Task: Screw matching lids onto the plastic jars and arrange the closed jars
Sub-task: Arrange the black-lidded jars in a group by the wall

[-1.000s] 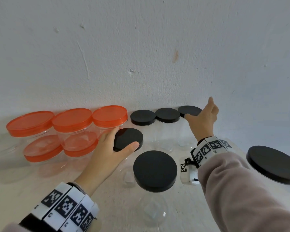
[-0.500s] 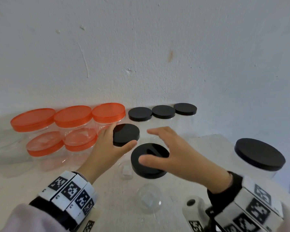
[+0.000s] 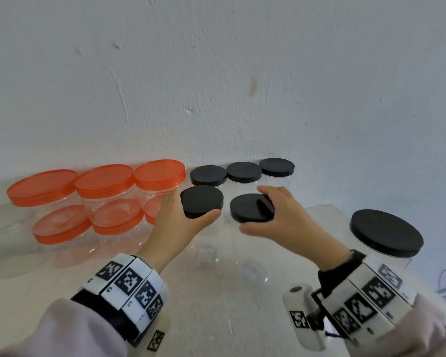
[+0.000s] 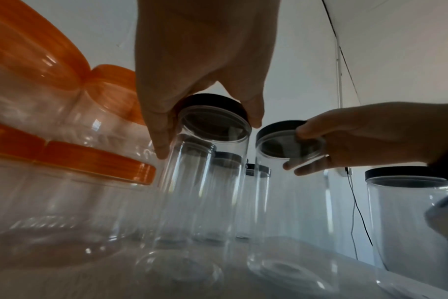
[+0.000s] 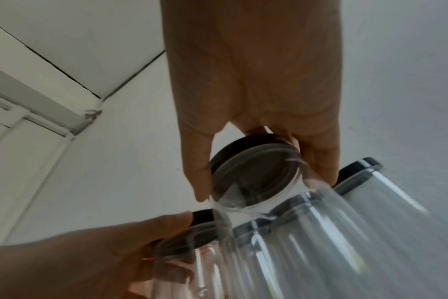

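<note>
Near the middle of the head frame my left hand (image 3: 177,228) is curled round a black lid (image 3: 202,201) — thumb on its near edge, fingers round the far left side. From the left wrist view that lid sits on top of a tall clear jar (image 4: 200,182), which stands upright on the pale table (image 3: 216,318). Just right of it, my right hand (image 3: 283,222) grips a second black lid (image 3: 247,208), thumb on the near side and fingers draped over the top and right rim; the right wrist view shows this lid seated on its own clear jar (image 5: 256,182), with fingers wrapped round the rim. The two lidded jars stand side by side, close but apart.

Behind them, along the white wall (image 3: 216,86), a row of three black-lidded jars (image 3: 243,171) runs toward the right. At the left of the frame, three orange lids (image 3: 104,180) top wide clear jars in a row against the wall — lower orange lids (image 3: 62,224) show in front of and beneath them, though I cannot tell whether those jars are stacked or merely standing in front. At the right edge stands a larger jar with a wide black lid (image 3: 386,233), well apart from my hands. Both wrists wear bands with black-and-white markers (image 3: 129,282).
</note>
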